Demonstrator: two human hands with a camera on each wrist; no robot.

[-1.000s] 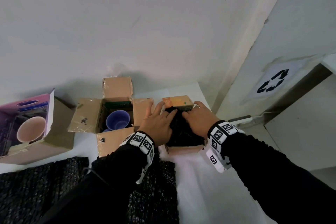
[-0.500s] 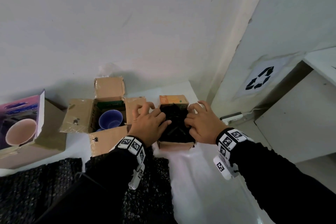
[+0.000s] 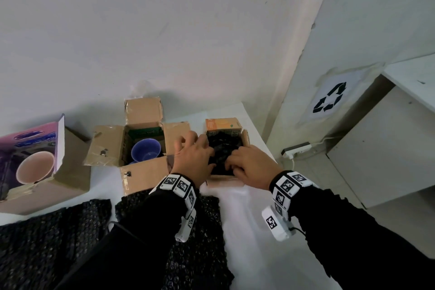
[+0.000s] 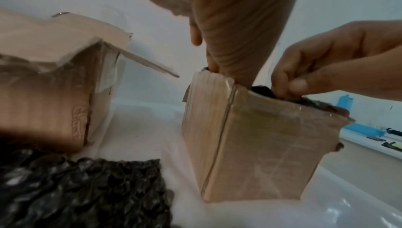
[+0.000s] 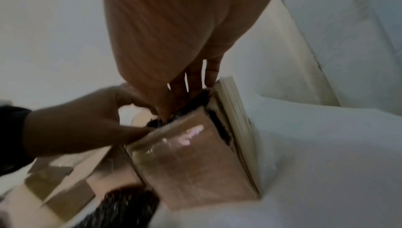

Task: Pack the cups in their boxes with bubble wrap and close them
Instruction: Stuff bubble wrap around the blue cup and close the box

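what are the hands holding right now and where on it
Both hands, left and right, pinch the black bubble wrap at its top, pressing it into the small box.

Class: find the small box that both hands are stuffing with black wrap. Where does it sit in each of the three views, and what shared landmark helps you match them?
Head view: the small box is right of centre, beside the open box with the blue cup.
Left wrist view: lower right, filling much of the frame.
Right wrist view: lower centre, tilted.
Shared landmark: the black wrap bulging from its top, both hands on it.
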